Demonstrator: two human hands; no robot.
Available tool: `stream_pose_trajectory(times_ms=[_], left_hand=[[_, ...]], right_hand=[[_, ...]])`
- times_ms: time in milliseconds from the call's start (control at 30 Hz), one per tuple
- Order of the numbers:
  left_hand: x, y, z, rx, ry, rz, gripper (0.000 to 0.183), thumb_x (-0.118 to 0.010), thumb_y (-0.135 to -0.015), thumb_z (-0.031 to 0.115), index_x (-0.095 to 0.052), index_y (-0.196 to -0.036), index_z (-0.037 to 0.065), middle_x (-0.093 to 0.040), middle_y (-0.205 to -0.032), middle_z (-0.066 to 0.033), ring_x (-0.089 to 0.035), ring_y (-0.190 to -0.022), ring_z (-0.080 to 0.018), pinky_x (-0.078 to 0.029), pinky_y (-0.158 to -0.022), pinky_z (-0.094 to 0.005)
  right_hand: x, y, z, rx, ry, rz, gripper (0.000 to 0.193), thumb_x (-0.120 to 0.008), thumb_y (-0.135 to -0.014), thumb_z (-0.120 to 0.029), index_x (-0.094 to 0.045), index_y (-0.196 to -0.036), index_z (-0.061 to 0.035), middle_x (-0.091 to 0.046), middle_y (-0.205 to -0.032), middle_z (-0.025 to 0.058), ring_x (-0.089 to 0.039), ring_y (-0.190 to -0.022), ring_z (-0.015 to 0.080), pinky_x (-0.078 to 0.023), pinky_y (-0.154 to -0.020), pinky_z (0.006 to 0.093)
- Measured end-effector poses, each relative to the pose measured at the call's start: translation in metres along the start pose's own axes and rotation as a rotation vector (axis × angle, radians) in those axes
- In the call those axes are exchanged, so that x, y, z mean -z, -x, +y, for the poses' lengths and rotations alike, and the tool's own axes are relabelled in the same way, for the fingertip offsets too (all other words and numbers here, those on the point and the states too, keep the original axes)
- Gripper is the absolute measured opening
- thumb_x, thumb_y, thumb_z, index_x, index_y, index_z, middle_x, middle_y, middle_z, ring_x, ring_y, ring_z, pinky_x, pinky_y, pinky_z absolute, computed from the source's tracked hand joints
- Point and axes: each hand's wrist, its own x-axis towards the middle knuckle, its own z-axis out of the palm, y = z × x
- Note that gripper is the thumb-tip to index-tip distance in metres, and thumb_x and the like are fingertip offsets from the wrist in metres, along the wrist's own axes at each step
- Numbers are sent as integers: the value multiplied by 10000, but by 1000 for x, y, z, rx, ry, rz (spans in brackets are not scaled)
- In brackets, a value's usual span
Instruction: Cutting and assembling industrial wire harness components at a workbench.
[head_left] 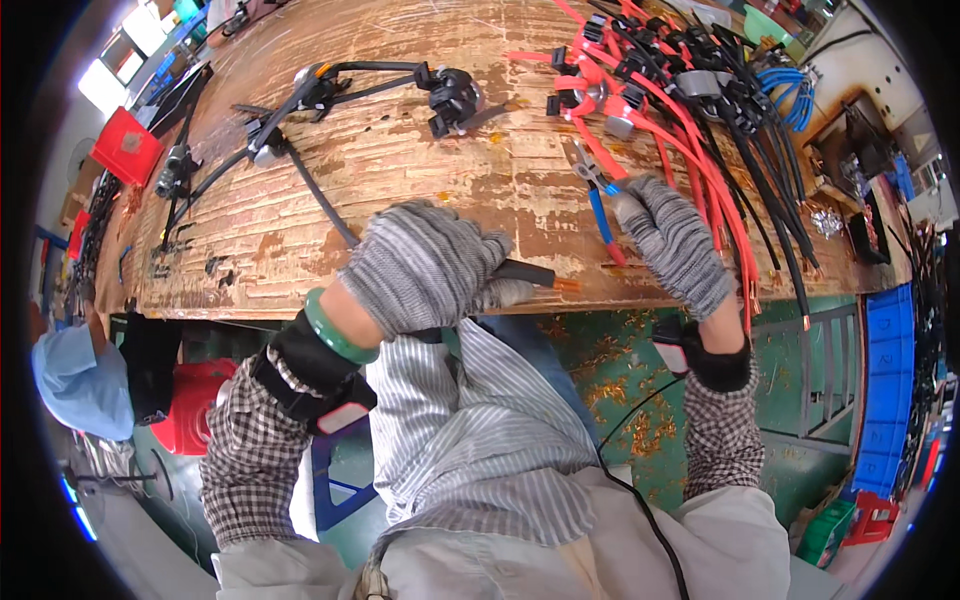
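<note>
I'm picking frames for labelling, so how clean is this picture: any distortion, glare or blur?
Head view: strong fisheye bend, with the bench edge curving and black corners at the rim; a window at upper left is blown out white; even daylight, soft shadows; left hand, right hand and pliers are sharp, while the rim clutter smears.

Bright, even daylight, sharp centre, strong fisheye bending and black vignette at edges.

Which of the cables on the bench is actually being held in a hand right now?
The black cable with the bare copper tip, gripped by the gloved left hand at the bench's front edge. The red and black cable bundle lies loose beyond the right hand.
</note>
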Motion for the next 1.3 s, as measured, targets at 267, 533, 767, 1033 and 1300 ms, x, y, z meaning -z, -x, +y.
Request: stream_pose_trajectory(times_ms=[267, 533, 767, 1033, 1300], left_hand=[[-5, 10, 13, 160, 360, 348, 255, -526, -844, 232, -580, -1026, 63, -570, -780, -118, -585, -711, -287, -460, -606, -350], [-10, -5, -7, 288, 848, 471, 252, -432, -921, 213, -581, -959, 14, -522, -697, -53, -465, -632, -123, -399, -600, -262], [-5, -9, -10, 233, 1143, 521, 247, -473, -905, 224, -599, -880, 14, -487, -691, -8, -374, -616, -80, -345, -562, -233], [-3, -6, -12, 177, 1117, 478, 279, -462, -905, 231, -578, -840, -14, -536, -732, -60, -474, -655, -135, -390, -606, -254], [-29, -7, -23, -182, 753, 631, 250, -481, -887, 200, -560, -930, -34, -548, -831, -124, -534, -731, -230, -430, -664, -291]], right_hand=[[-59, 17, 12, -159, -645, 166, 293, -572, -855, -302, -503, -928, -27, -576, -759, 51, -548, -657, 134, -464, -629, 270], [-33, 23, -26, -120, -935, 26, 394, -629, -810, -243, -466, -1088, -17, -559, -808, 65, -566, -715, 150, -472, -654, 275], [-35, 14, -22, 128, -309, 105, 363, -591, -803, -249, -504, -1058, -6, -554, -902, 156, -559, -805, 298, -448, -740, 366], [-30, 9, -23, 386, 18, 134, 410, -582, -786, -246, -482, -1124, -36, -549, -972, 169, -539, -897, 337, -426, -788, 417], [-31, 6, -24, 408, 31, 13, 481, -567, -800, -256, -419, -1203, -40, -530, -1009, 179, -520, -930, 339, -455, -760, 418]])
